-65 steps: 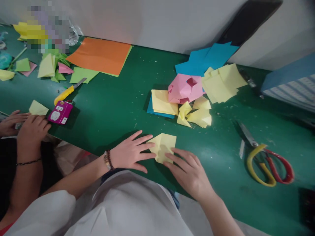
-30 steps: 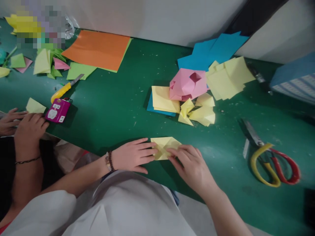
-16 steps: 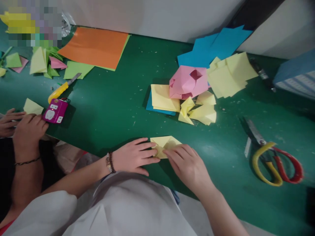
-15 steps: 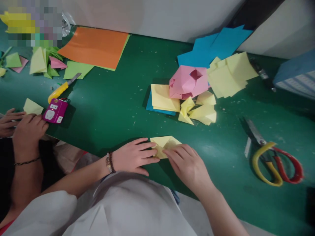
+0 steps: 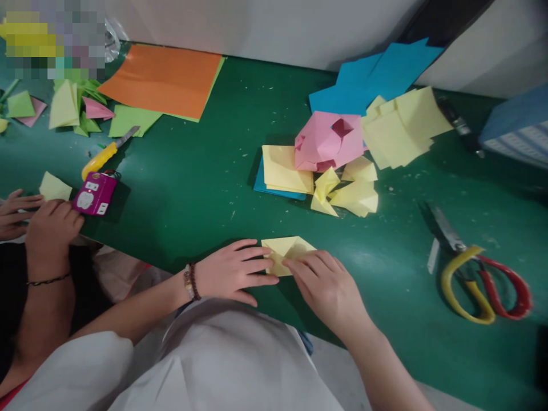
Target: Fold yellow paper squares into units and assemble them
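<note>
A small folded yellow paper [image 5: 286,249] lies on the green table [image 5: 201,182] near its front edge. My left hand [image 5: 229,272] rests flat beside it, fingers stretched out, the fingertips pressing on the paper's left edge. My right hand [image 5: 326,285] lies over the paper's lower right part, fingers extended and pressing along a fold. Neither hand lifts the paper off the table.
Behind the paper lie a pink folded model [image 5: 327,140], yellow sheets [image 5: 402,128], small folded yellow pieces [image 5: 346,194] and blue sheets [image 5: 377,74]. Scissors [image 5: 475,268] lie at right. At left are an orange sheet [image 5: 165,80], a yellow knife [image 5: 105,157], a magenta card [image 5: 94,194] and another person's hands [image 5: 38,220].
The yellow paper went from a wider open shape to a narrower folded one. My right hand slid left along it toward my left fingertips, and the view drifted slightly.
</note>
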Available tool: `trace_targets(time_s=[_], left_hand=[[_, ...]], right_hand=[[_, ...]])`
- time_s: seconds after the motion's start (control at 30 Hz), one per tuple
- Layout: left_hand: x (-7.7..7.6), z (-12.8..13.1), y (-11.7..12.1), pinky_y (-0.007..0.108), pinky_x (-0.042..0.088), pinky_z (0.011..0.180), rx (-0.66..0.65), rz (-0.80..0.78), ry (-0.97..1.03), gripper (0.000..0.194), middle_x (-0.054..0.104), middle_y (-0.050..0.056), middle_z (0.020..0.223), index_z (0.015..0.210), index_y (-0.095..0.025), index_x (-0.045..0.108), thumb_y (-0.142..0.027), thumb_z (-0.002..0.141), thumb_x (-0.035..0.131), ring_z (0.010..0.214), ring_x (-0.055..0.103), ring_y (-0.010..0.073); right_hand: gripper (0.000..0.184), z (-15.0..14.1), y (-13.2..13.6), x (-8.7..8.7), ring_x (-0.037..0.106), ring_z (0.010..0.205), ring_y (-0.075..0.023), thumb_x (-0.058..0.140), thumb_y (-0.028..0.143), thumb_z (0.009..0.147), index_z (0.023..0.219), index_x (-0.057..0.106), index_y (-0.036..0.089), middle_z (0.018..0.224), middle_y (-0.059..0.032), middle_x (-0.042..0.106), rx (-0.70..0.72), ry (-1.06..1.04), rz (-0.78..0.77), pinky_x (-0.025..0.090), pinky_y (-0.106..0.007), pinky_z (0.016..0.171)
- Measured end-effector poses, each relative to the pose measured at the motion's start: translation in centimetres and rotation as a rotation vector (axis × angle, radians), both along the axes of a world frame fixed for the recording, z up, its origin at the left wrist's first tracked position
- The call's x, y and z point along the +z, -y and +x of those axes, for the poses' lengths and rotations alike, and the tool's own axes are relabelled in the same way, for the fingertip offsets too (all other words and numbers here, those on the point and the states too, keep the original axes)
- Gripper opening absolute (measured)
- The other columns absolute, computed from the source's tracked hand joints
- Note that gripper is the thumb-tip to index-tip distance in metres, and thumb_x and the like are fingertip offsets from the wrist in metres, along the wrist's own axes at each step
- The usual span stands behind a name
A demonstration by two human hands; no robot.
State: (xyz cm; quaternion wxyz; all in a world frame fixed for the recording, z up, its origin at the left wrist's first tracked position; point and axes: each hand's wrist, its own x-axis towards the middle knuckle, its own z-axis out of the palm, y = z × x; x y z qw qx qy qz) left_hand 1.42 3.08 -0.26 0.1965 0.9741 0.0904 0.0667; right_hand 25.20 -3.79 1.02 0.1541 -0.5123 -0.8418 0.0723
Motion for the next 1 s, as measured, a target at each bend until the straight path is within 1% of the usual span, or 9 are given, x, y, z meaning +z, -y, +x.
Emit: trace_targets(time_s=[0.17, 0.4, 0.53, 0.63, 0.7, 0.8, 0.87, 0.93, 1.0], left_hand=[[0.1, 0.0, 0.0, 0.044, 0.028, 0.114, -0.004, -0.006, -0.031, 0.059, 0.058, 0.007, 0.133, 0.133, -0.021, 0.053, -0.061, 0.089, 0.048, 0.135, 0.040, 0.0259], [0.2, 0.1, 0.0, 0.043, 0.025, 0.115, -0.013, 0.003, -0.055, 0.059, 0.055, 0.007, 0.138, 0.132, -0.021, 0.054, -0.061, 0.090, 0.047, 0.135, 0.040, 0.0252], [0.3, 0.1, 0.0, 0.044, 0.026, 0.114, -0.019, 0.005, -0.046, 0.059, 0.053, 0.005, 0.140, 0.133, -0.019, 0.053, -0.060, 0.091, 0.047, 0.135, 0.039, 0.0248], [0.2, 0.2, 0.0, 0.044, 0.027, 0.114, 0.005, -0.012, -0.025, 0.060, 0.055, 0.004, 0.139, 0.131, -0.020, 0.055, -0.063, 0.090, 0.044, 0.134, 0.040, 0.0252], [0.3, 0.2, 0.0, 0.043, 0.027, 0.114, 0.021, -0.022, -0.017, 0.061, 0.056, 0.004, 0.138, 0.130, -0.021, 0.056, -0.065, 0.090, 0.042, 0.133, 0.041, 0.0252], [0.4, 0.2, 0.1, 0.043, 0.027, 0.114, 0.029, -0.030, -0.029, 0.060, 0.054, 0.004, 0.140, 0.131, -0.023, 0.055, -0.065, 0.090, 0.042, 0.134, 0.040, 0.0245], [0.4, 0.2, 0.1, 0.042, 0.028, 0.113, 0.029, -0.036, -0.036, 0.060, 0.053, 0.003, 0.141, 0.132, -0.023, 0.055, -0.064, 0.089, 0.044, 0.134, 0.040, 0.0243], [0.4, 0.2, 0.0, 0.042, 0.028, 0.114, 0.029, -0.045, -0.032, 0.061, 0.052, 0.003, 0.141, 0.132, -0.023, 0.054, -0.065, 0.088, 0.046, 0.134, 0.039, 0.0242], [0.2, 0.1, 0.0, 0.042, 0.028, 0.114, 0.028, -0.053, -0.021, 0.062, 0.052, 0.003, 0.142, 0.132, -0.024, 0.054, -0.066, 0.088, 0.047, 0.134, 0.039, 0.0242]], right_hand=[[0.022, 0.0, 0.0, 0.0, 0.053, 0.081, -0.0188, 0.048, 0.010, 0.091, 0.099, 0.067, 0.019, 0.081, -0.0056, 0.065, 0.003, -0.007, -0.001, 0.042, -0.031, 0.069], [0.020, -0.1, 0.0, 0.0, 0.053, 0.081, -0.0195, 0.050, 0.011, 0.091, 0.098, 0.067, 0.017, 0.081, -0.0061, 0.065, -0.004, -0.018, 0.018, 0.042, -0.031, 0.070], [0.020, -0.1, 0.1, -0.2, 0.053, 0.082, -0.0197, 0.050, 0.012, 0.091, 0.099, 0.068, 0.016, 0.082, -0.0064, 0.066, -0.016, -0.006, 0.023, 0.043, -0.031, 0.069], [0.022, -0.1, 0.0, -0.2, 0.055, 0.082, -0.0194, 0.049, 0.013, 0.091, 0.100, 0.069, 0.018, 0.083, -0.0069, 0.067, -0.024, 0.003, 0.001, 0.045, -0.032, 0.069], [0.021, 0.0, 0.2, 0.1, 0.057, 0.082, -0.0200, 0.050, 0.014, 0.091, 0.099, 0.069, 0.018, 0.084, -0.0077, 0.067, -0.047, -0.030, -0.003, 0.048, -0.033, 0.070], [0.019, 0.1, 1.1, 1.1, 0.061, 0.084, -0.0211, 0.054, 0.014, 0.089, 0.103, 0.066, 0.019, 0.092, -0.0088, 0.069, -0.163, -0.172, -0.006, 0.051, -0.036, 0.076], [0.023, -0.2, 2.3, 1.7, 0.065, 0.081, -0.0192, 0.053, 0.014, 0.088, 0.107, 0.063, 0.022, 0.099, -0.0079, 0.070, -0.259, -0.304, -0.063, 0.053, -0.035, 0.075], [0.020, -1.0, 3.7, 2.1, 0.064, 0.067, -0.0138, 0.051, 0.016, 0.090, 0.106, 0.060, 0.024, 0.107, -0.0070, 0.070, -0.322, -0.439, -0.210, 0.055, -0.028, 0.064], [0.015, -2.0, 5.1, 2.1, 0.060, 0.055, -0.0092, 0.050, 0.019, 0.091, 0.103, 0.056, 0.024, 0.117, -0.0082, 0.068, -0.361, -0.551, -0.376, 0.052, -0.023, 0.052]])
